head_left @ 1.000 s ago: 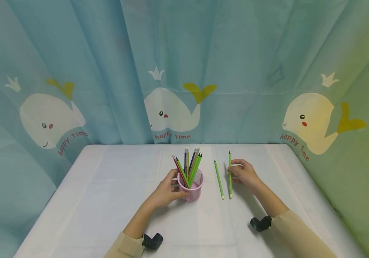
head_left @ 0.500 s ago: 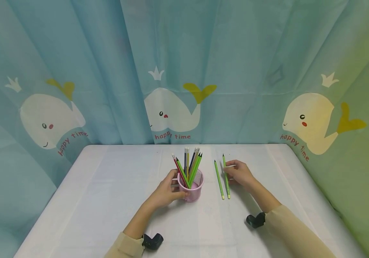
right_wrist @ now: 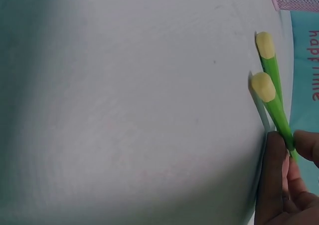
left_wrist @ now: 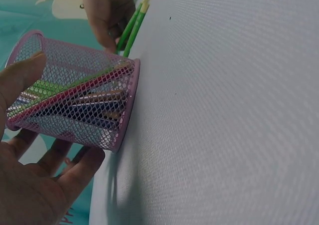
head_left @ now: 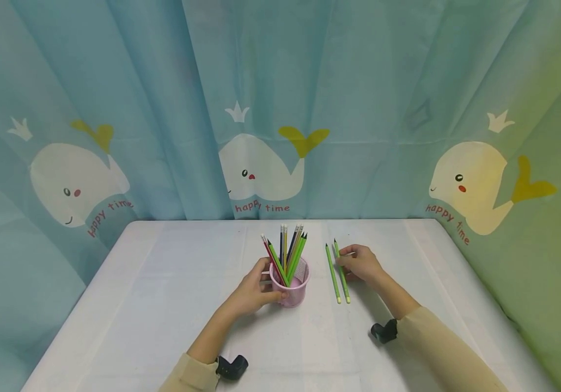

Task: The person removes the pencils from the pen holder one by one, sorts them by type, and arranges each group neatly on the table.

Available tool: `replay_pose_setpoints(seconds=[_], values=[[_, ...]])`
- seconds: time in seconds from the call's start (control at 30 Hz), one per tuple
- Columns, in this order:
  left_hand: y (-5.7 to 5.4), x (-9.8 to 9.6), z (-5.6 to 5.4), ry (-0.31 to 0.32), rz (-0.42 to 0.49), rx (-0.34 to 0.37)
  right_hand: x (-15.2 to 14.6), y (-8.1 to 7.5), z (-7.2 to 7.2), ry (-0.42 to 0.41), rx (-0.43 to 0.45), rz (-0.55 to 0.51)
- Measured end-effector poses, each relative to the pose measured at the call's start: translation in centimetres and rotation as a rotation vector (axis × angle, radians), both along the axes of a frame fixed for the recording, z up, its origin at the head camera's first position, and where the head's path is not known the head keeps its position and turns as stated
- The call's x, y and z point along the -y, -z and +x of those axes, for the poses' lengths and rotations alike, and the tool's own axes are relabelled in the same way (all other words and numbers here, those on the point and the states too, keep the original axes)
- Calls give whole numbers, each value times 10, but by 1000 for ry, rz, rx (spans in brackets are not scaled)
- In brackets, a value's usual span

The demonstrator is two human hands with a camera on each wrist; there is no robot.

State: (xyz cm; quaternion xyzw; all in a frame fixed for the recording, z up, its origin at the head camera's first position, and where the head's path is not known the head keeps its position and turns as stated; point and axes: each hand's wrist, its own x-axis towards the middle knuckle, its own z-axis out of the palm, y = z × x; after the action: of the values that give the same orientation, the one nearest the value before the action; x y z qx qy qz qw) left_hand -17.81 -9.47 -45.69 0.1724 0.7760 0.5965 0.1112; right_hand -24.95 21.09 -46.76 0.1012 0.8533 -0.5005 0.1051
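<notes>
A pink mesh pencil cup [head_left: 296,297] stands upright near the middle of the table, with several pencils leaning in it, green, red and dark ones among them. My left hand [head_left: 250,293] grips the cup from its left side, thumb at the near side and fingers round the far side. To the right, my right hand [head_left: 361,263] pinches a green pencil [head_left: 344,284] between thumb and fingers; its pale yellow end [right_wrist: 263,87] points toward me. A second green pencil [head_left: 332,273] lies just left of the held one, almost parallel, black tip pointing away.
The white-covered table [head_left: 163,305] ends at a back edge against a blue-green curtain [head_left: 369,109] printed with whales. Black wrist devices [head_left: 232,367] sit at both beige sleeves [head_left: 189,374].
My right hand has slid left with the green pencil, bringing it close beside the other green pencil; its tip has swung left. My left hand and the cup have stayed put.
</notes>
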Motion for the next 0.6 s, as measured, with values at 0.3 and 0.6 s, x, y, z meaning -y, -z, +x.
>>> replay_pose_setpoints(seconds=[0.3,0.6], values=[[1,1,-1,-4,-13,-4,5,-3,3,-28,-42,79],[1,1,-1,3,-33,-14,7,-3,4,-36,-74,107]])
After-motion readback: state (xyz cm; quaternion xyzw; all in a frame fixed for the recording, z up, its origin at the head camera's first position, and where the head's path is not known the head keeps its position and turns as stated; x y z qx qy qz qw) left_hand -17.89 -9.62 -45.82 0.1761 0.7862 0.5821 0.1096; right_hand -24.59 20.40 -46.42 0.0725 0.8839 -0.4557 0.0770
